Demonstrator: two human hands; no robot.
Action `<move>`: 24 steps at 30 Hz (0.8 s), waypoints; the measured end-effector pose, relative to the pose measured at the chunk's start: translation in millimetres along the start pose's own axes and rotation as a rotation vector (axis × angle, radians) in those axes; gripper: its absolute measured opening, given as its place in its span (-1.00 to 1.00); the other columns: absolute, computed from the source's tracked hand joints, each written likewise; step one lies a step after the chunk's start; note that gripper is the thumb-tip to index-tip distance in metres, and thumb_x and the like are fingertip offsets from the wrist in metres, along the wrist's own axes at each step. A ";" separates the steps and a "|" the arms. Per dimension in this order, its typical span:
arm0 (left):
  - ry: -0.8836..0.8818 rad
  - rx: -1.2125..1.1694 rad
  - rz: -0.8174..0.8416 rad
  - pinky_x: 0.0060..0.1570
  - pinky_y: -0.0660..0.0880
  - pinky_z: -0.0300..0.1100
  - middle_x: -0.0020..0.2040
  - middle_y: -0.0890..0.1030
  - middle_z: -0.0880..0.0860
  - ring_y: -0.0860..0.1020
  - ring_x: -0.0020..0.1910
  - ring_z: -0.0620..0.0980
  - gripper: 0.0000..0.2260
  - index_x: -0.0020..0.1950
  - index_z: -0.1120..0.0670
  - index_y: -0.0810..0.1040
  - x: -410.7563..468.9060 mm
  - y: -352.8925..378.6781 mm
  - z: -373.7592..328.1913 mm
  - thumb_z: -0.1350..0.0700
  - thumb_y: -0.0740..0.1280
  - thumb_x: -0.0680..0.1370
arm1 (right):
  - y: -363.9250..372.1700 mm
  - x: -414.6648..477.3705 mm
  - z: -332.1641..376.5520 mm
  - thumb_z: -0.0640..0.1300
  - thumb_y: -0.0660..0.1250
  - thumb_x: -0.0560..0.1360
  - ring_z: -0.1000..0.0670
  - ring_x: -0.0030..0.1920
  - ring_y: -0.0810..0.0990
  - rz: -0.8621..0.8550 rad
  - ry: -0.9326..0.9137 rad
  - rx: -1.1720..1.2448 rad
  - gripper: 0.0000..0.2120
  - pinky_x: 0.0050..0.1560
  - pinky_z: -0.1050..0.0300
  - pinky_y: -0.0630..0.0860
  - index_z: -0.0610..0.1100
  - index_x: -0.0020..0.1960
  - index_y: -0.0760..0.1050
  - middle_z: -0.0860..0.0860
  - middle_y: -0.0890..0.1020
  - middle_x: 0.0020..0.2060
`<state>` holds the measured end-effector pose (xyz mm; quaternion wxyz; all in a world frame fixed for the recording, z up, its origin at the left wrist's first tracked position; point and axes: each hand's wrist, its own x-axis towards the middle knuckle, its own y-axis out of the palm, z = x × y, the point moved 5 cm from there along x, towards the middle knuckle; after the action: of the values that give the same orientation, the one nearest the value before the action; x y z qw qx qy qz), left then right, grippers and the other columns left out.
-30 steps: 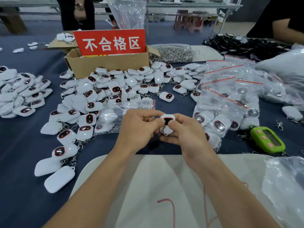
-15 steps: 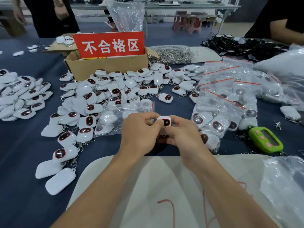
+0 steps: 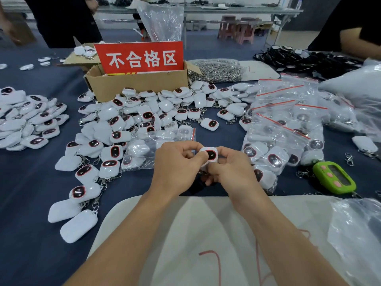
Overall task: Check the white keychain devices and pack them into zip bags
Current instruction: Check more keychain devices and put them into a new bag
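Note:
Both hands hold one white keychain device (image 3: 210, 154) with a dark oval screen, above the blue table near the front. My left hand (image 3: 177, 164) pinches its left side with the thumb on top. My right hand (image 3: 231, 170) grips its right side, fingers curled around it. A heap of loose white keychain devices (image 3: 144, 116) lies behind and to the left. A zip bag (image 3: 160, 145) with devices inside lies just behind my hands. More filled zip bags (image 3: 284, 129) with red seals are piled at the right.
A cardboard box (image 3: 136, 85) with a red sign stands at the back centre. Another heap of white devices (image 3: 26, 122) is far left. A green gadget (image 3: 334, 178) lies at the right. White cloth (image 3: 206, 234) covers the near edge. People stand behind the table.
My hands and the device sit slightly higher in the view and the device's dark screen now faces me more. The person at the back left has shifted.

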<state>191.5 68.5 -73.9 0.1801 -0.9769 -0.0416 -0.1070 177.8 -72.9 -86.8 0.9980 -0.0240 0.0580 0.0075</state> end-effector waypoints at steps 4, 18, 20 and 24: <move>-0.012 -0.002 -0.027 -0.40 0.39 -0.11 -0.46 0.56 0.10 0.40 -0.49 -0.07 -0.96 -0.13 -0.16 0.70 0.3 -1.2 -1.8 -0.01 0.46 0.47 | -0.6 -1.3 1.9 -0.36 0.33 0.52 0.00 -0.42 0.57 -0.093 -0.031 -0.036 -0.79 -0.34 0.16 0.54 -0.09 0.00 0.61 -0.09 0.73 -0.30; 0.185 0.222 -0.141 -0.24 0.33 -0.51 -0.32 0.55 -0.41 0.50 -0.30 -0.34 -0.74 0.08 -0.28 0.73 -9.8 -2.3 -6.2 0.01 0.42 0.46 | -11.7 -21.3 38.9 -0.24 0.34 0.42 0.28 -0.15 0.54 -0.406 -0.614 -0.438 -0.55 -0.02 0.43 0.43 0.25 0.15 0.53 0.50 0.58 -0.17; 0.180 0.254 -0.140 -0.21 0.32 -0.50 -0.30 0.56 -0.41 0.50 -0.27 -0.39 -0.74 0.08 -0.29 0.72 -8.1 -2.8 -4.9 0.06 0.47 0.50 | -14.1 -18.8 37.2 -0.27 0.38 0.43 0.30 -0.15 0.54 -0.413 -0.620 -0.441 -0.63 -0.03 0.47 0.41 0.17 0.04 0.64 0.46 0.59 -0.21; 0.169 0.283 -0.180 -0.20 0.39 -0.34 -0.29 0.57 -0.37 0.49 -0.26 -0.33 -0.83 0.05 -0.28 0.72 -8.2 -3.6 -6.8 -0.02 0.50 0.51 | -16.5 -10.6 29.7 -0.33 0.47 0.46 0.21 -0.24 0.56 -0.344 -0.491 -0.374 -0.60 -0.17 0.43 0.43 0.22 -0.12 0.67 0.30 0.65 -0.25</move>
<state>181.8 69.1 -68.3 0.3082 -0.9218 -0.1281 -0.1973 171.0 -88.0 -55.3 0.9472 -0.2130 -0.1910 -0.1449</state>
